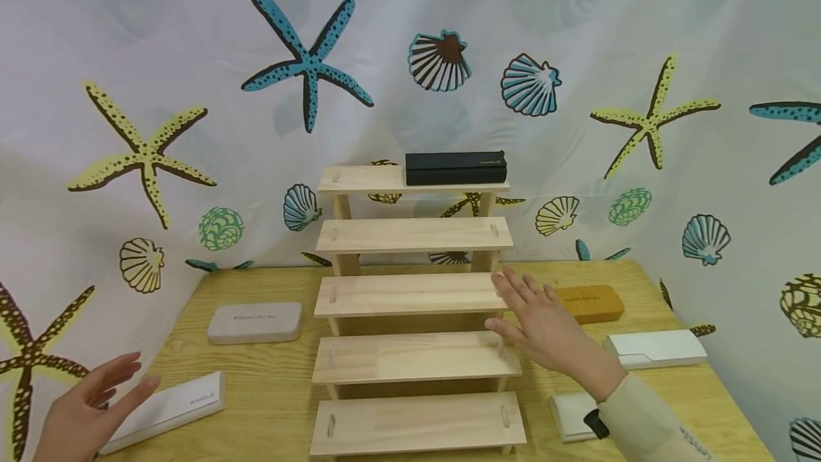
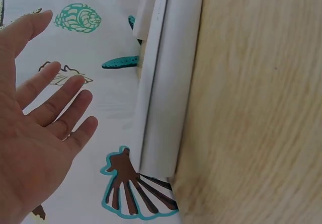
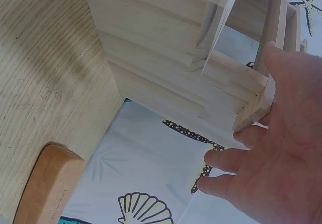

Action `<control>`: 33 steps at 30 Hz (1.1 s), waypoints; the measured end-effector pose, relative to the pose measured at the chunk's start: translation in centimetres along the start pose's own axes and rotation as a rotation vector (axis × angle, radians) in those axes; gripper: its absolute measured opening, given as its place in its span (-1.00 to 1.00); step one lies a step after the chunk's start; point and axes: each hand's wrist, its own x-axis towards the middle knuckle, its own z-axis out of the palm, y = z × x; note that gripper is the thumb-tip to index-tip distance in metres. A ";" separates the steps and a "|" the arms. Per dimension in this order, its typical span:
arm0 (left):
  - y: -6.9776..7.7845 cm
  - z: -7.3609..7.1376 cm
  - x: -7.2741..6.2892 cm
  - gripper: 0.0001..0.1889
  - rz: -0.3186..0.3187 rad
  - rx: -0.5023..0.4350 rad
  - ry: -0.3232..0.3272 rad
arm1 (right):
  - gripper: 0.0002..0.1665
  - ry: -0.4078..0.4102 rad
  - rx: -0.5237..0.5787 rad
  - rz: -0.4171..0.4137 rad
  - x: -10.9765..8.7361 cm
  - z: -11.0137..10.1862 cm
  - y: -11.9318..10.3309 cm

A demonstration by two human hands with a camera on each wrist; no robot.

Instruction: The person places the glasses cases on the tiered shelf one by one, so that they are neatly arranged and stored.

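Note:
A stepped wooden shelf stand (image 1: 410, 294) stands in the middle of the table. My right hand (image 1: 548, 326) reaches over its right side with straight fingers, the fingertips at the right end of the middle step. In the right wrist view the thumb and fingers lie beside a step's end, the hand holding nothing. A black case (image 1: 455, 170) with small lettering sits on the right part of the top step. My left hand (image 1: 86, 405) hovers at the front left, fingers loosely bent and empty. Just beyond it lies a long white case (image 1: 169, 405), partly hidden by the hand.
A pale grey case (image 1: 255, 323) lies left of the stand. On the right are an orange-brown case (image 1: 590, 304), a white case with a flap (image 1: 661, 348) and another pale case (image 1: 571, 416), partly behind the right wrist. Patterned white curtains (image 1: 410, 120) enclose the table.

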 end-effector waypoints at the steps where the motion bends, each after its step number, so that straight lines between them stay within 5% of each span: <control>1: -0.4 0.1 0.0 0.04 -0.018 -0.007 -0.006 | -0.05 -0.003 0.000 0.002 0.0 0.0 0.0; 18: -3.5 0.9 0.5 0.26 -0.294 -0.025 -0.113 | -0.05 -0.013 0.004 0.006 0.0 0.2 0.0; 33: -5.8 1.3 1.0 0.33 -0.353 0.097 -0.203 | -0.05 -0.017 0.009 0.006 0.1 0.1 0.0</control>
